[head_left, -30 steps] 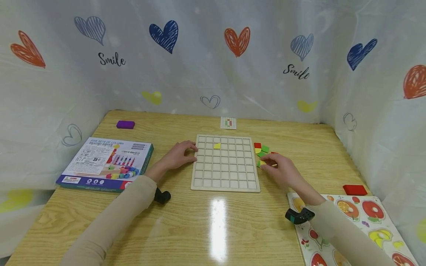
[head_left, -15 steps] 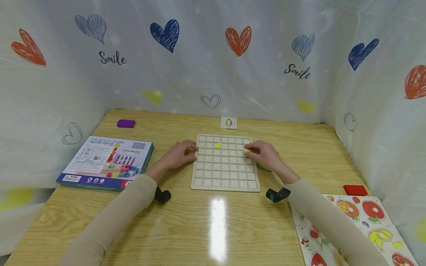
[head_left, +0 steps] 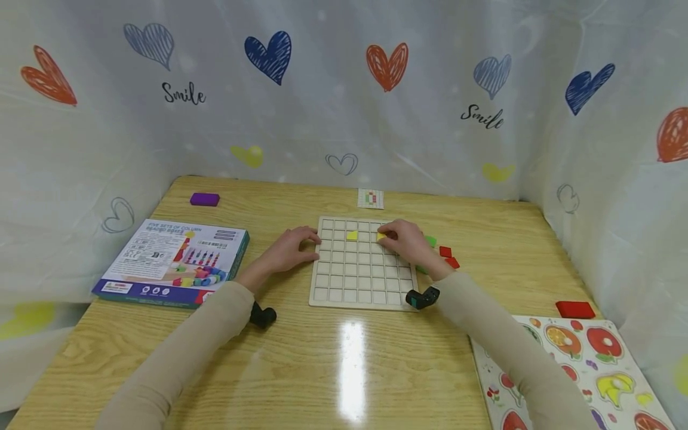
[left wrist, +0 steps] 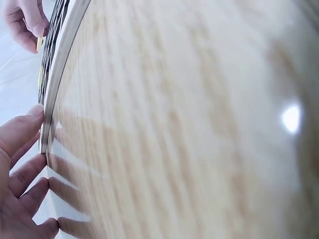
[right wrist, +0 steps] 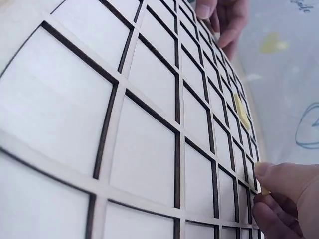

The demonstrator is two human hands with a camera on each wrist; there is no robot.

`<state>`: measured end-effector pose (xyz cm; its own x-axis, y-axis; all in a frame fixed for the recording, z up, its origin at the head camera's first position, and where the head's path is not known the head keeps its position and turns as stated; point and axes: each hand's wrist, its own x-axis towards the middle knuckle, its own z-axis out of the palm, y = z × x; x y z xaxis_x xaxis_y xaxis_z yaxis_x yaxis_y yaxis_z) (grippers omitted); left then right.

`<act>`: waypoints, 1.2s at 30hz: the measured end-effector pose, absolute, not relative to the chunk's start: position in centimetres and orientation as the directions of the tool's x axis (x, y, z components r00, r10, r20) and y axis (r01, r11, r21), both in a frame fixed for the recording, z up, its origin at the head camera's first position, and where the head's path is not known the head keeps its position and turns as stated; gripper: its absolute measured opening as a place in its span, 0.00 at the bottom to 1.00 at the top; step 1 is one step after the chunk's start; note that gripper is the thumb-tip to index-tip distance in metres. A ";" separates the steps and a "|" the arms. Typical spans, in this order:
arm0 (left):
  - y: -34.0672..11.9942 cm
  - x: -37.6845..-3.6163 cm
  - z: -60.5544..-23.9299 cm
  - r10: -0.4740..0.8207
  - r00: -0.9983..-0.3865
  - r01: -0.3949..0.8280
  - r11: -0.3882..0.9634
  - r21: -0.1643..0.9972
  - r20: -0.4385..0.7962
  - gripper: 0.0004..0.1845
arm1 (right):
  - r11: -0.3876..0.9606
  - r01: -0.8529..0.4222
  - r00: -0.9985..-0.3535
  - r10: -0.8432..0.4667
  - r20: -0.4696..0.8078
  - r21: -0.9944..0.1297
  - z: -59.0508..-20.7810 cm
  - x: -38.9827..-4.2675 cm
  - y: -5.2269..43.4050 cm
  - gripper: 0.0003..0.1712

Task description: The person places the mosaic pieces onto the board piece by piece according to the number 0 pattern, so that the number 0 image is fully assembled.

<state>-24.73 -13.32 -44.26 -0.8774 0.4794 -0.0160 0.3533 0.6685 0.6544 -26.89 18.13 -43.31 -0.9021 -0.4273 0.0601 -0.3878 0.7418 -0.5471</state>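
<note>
A wooden grid board [head_left: 356, 279] lies on the table. One yellow tile [head_left: 352, 236] sits in a cell of its second row from the back. My right hand [head_left: 407, 242] pinches another yellow tile [head_left: 381, 236] between thumb and fingertips, over the same row farther right. In the right wrist view that held tile [right wrist: 265, 191] shows only as a small edge near the grid. With its fingers spread, my left hand [head_left: 290, 248] touches the board's left edge. Its thumb and fingertips meet the rim in the left wrist view. Just right of the board, red tiles [head_left: 445, 252] and green tiles [head_left: 430, 240] lie partly behind my right hand.
A small pattern card [head_left: 371, 199] lies behind the board. At left are a boxed toy set [head_left: 172, 263] and a purple block [head_left: 205, 199]. A red block [head_left: 575, 309] and a fruit puzzle board [head_left: 564, 340] lie at right, the latter partly beneath my right forearm.
My right hand has taken a yellow tile from the loose tiles at right and carried it left over the board. The left hand has stayed at the board's edge.
</note>
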 end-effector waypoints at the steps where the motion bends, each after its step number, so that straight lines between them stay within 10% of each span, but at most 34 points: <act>1: -13.3 -24.7 -44.3 0.480 -0.877 0.354 0.666 0.657 -0.015 0.18 | 0.744 -0.387 -0.903 -0.426 0.060 -0.545 -43.4 -27.0 18.0 0.19; 36: -13.4 -24.7 -44.2 0.494 -0.869 0.380 0.659 0.649 0.007 0.18 | 0.746 -0.333 -0.925 -0.376 0.049 -0.577 -44.0 -27.2 17.0 0.16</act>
<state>-24.65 -13.36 -44.23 -0.8692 0.4945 0.0069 0.3800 0.6588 0.6492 -27.16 16.97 -44.02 -0.9253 -0.3761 0.0486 -0.3334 0.7458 -0.5767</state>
